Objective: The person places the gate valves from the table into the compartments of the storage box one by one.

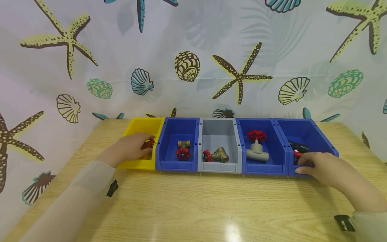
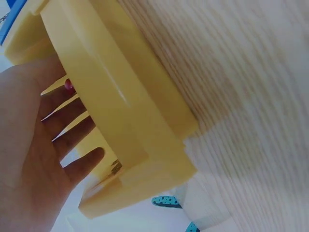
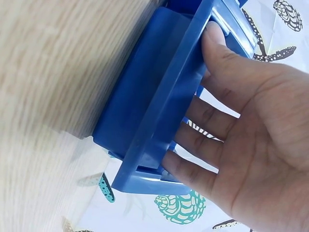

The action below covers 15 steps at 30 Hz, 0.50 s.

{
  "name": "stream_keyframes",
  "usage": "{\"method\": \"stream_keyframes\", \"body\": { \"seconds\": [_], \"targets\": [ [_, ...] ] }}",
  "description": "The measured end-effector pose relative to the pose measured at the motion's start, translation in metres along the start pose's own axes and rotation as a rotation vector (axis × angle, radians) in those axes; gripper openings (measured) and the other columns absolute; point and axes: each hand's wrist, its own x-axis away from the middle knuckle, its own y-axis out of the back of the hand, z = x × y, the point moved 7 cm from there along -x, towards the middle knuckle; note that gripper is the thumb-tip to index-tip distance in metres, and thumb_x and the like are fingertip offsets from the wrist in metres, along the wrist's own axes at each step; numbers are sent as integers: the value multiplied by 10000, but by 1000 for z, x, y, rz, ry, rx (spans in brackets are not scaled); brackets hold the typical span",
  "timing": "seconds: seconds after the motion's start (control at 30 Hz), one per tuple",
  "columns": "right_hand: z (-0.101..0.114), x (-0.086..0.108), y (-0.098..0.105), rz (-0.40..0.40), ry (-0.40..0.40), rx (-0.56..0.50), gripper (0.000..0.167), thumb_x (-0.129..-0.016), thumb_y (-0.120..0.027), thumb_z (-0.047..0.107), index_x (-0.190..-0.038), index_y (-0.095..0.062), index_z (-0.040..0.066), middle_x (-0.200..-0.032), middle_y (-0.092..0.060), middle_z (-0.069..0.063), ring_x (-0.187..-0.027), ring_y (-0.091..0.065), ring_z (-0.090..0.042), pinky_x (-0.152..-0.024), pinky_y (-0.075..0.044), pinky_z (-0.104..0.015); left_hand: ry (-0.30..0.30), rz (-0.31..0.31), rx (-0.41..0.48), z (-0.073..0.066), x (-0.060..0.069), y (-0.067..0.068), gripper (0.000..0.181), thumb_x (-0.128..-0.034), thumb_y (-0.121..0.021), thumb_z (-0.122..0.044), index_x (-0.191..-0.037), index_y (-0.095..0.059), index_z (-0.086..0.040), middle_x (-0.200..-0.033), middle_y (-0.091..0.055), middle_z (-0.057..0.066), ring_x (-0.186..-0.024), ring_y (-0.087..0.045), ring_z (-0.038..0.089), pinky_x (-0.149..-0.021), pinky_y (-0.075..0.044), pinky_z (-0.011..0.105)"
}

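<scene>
My left hand [image 1: 132, 147] reaches into the yellow bin [image 1: 137, 164] at the row's left end. Beside its fingertips lies a red-handled part [image 1: 149, 144], mostly covered by the hand. In the left wrist view the spread fingers [image 2: 72, 137] pass behind the bin's front wall, so their tips are partly hidden. My right hand [image 1: 321, 166] is at the rightmost blue bin [image 1: 328, 143], fingers inside and thumb near the front rim. Close to those fingers are a black part [image 1: 298, 147] and a red part [image 1: 297, 154]. In the right wrist view the bin wall hides the fingertips [image 3: 176, 162].
Between the hands stand a blue bin [image 1: 178, 165] with a red-handled brass valve [image 1: 183, 150], a grey bin [image 1: 219, 168] with a brass valve [image 1: 220, 155], and another blue bin [image 1: 263, 169] with a grey valve [image 1: 257, 151]. A patterned cloth [image 1: 193, 94] hangs behind the wooden table [image 1: 193, 201].
</scene>
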Motion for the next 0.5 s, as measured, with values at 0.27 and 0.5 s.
{"method": "stream_keyframes", "body": {
  "seconds": [0.27,0.5],
  "targets": [
    [2,0,1,-18,-1,17,236,-879,-746,294,-931,-695,69,-930,-698,-137,-869,-653,-369,-715,-492,-581,58,-136,-4,-2,20,11,504,-962,-660,-297,-1368,-549,-20,-1335,-584,180,-1234,-521,366,-1038,-408,549],
    [3,3,9,-65,22,18,155,-890,-738,240,-901,-701,90,-808,-670,4,-741,-631,-216,-667,-517,-493,80,-254,-30,-21,37,22,378,-1007,-566,-161,-1351,-555,-6,-1318,-595,177,-1238,-526,371,-1028,-424,530]
  ]
}}
